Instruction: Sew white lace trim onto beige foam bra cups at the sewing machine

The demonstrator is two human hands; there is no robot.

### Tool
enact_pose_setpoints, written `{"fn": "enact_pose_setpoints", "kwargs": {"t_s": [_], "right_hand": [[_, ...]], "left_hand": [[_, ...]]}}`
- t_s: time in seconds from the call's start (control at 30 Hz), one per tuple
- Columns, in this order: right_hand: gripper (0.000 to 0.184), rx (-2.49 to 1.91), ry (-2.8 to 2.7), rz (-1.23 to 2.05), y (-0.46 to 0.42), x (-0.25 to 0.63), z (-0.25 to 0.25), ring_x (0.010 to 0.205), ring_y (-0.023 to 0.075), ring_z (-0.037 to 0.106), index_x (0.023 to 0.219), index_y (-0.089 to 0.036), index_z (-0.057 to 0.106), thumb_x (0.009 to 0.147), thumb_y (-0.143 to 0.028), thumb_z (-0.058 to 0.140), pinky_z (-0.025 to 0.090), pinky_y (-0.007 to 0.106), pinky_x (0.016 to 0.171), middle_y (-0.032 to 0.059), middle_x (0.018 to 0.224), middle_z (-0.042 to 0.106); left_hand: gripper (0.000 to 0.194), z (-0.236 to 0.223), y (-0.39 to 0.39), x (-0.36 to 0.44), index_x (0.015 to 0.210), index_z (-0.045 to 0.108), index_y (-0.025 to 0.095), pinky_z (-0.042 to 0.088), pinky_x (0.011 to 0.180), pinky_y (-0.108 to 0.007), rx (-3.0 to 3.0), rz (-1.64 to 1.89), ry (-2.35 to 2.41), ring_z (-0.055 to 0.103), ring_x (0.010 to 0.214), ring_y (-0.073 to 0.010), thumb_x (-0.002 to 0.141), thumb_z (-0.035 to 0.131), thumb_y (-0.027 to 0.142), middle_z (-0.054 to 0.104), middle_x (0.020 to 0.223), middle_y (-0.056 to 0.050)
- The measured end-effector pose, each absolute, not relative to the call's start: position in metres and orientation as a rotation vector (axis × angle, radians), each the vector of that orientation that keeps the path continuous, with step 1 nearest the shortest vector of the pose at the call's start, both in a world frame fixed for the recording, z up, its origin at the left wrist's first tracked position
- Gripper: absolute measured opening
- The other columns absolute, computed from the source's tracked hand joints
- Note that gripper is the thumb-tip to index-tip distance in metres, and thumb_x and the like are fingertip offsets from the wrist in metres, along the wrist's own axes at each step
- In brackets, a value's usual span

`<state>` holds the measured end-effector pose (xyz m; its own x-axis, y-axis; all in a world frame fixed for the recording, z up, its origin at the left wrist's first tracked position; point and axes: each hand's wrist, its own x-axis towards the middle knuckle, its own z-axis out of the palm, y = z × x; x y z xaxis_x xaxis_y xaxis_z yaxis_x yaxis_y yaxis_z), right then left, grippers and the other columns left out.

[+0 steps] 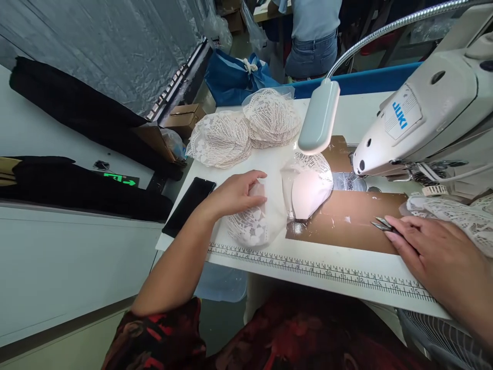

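Observation:
My left hand (241,194) rests over a white lace piece (248,226) at the left of the table, thumb and forefinger apart with the sheer edge between them. Its other fingers are partly hidden. In my right hand (442,246), closed at the right side, is a pair of thread snips (382,224), its metal tips pointing left over the brown board (346,221). Between my hands lies a pale moulded cup (308,192) with lace and sheer fabric around it, under the lamp and left of the needle area.
Stacks of lace pieces (221,139) lie at the back left, and a black phone (188,205) at the left edge. A JUKI sewing machine (419,108) and lamp (319,115) overhang the table. More lace (454,216) lies at right. A ruler tape (308,267) lines the front edge. A person (314,36) sits beyond.

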<state>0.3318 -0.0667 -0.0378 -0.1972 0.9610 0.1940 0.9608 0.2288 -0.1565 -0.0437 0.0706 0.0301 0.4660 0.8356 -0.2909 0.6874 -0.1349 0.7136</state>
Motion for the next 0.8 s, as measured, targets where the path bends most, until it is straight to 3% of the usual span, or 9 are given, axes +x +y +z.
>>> {"fn": "enact_pose_setpoints", "kwargs": {"t_s": [0.1,0.2,0.33,0.43,0.53,0.6,0.67,0.8], "right_hand": [[0.041,-1.803,-2.241,-0.176,-0.075,0.345,-0.044,0.106,0.0382,0.060,0.121,-0.012,0.065,0.094,-0.033,0.043,0.045,0.051,0.093,0.0209,0.112,0.065],[0.040,-1.682,-2.246,-0.203,-0.076,0.340,-0.042,0.104,0.0373,0.061,0.125,-0.017,0.060,0.092,-0.033,0.047,0.046,0.052,0.091,0.0178,0.112,0.066],[0.041,-1.379,-2.327,0.058,-0.059,0.293,-0.027,0.100,0.0282,0.064,0.132,-0.021,0.051,0.092,-0.031,0.049,0.051,0.040,0.076,0.0140,0.122,0.062],[0.042,-1.293,-2.373,0.370,-0.025,0.242,-0.015,0.101,0.0287,0.061,0.131,-0.020,0.053,0.090,-0.027,0.046,0.048,0.038,0.074,0.0166,0.138,0.051],[0.021,-1.334,-2.218,0.795,0.013,0.210,-0.007,0.078,0.0213,0.058,0.089,-0.018,0.065,0.087,-0.025,0.046,0.042,0.033,0.067,0.0113,0.099,0.064],[0.027,-1.359,-2.120,0.858,0.027,0.205,-0.005,0.070,0.0177,0.053,0.068,-0.020,0.056,0.089,-0.031,0.044,0.040,0.031,0.065,0.0047,0.076,0.059],[0.035,-1.373,-2.032,0.910,0.032,0.208,-0.005,0.064,0.0149,0.047,0.060,-0.021,0.045,0.091,-0.037,0.041,0.037,0.029,0.061,0.0000,0.065,0.050],[0.036,-1.347,-1.899,1.027,0.025,0.218,-0.006,0.062,0.0132,0.042,0.061,-0.023,0.036,0.091,-0.042,0.039,0.035,0.028,0.059,-0.0022,0.065,0.043]], "left_hand": [[0.071,0.024,0.066,-0.047,0.145,0.039,0.021,0.038,0.059,-0.021,1.807,0.242,1.261,0.046,0.066,-0.0106,0.079,0.064,0.031,0.049,0.077,0.003],[0.074,0.023,0.056,-0.043,0.147,0.035,0.019,0.036,0.059,-0.020,1.740,0.283,1.236,0.042,0.064,-0.0093,0.079,0.062,0.026,0.043,0.073,0.005],[0.074,0.026,0.050,-0.039,0.147,0.034,0.019,0.038,0.060,-0.021,1.731,0.338,1.225,0.044,0.065,-0.0092,0.079,0.063,0.026,0.044,0.072,0.006],[0.072,0.024,0.053,-0.040,0.147,0.033,0.019,0.044,0.067,-0.024,1.785,0.359,1.235,0.053,0.073,-0.0121,0.082,0.061,0.029,0.056,0.081,0.002],[0.068,0.023,0.052,-0.044,0.146,0.036,0.018,0.048,0.089,-0.036,1.956,0.401,1.408,0.057,0.107,-0.0232,0.084,0.059,0.034,0.059,0.120,-0.011],[0.062,0.023,0.043,-0.048,0.144,0.039,0.018,0.042,0.102,-0.042,2.088,0.410,1.551,0.046,0.128,-0.0285,0.088,0.055,0.039,0.048,0.141,-0.014],[0.057,0.023,0.027,-0.052,0.142,0.042,0.018,0.038,0.109,-0.045,2.173,0.393,1.614,0.040,0.135,-0.0286,0.092,0.050,0.044,0.043,0.147,-0.012],[0.052,0.009,0.001,-0.058,0.137,0.049,0.018,0.034,0.113,-0.048,2.283,0.267,1.599,0.040,0.136,-0.0292,0.092,0.050,0.045,0.046,0.145,-0.012]]}}
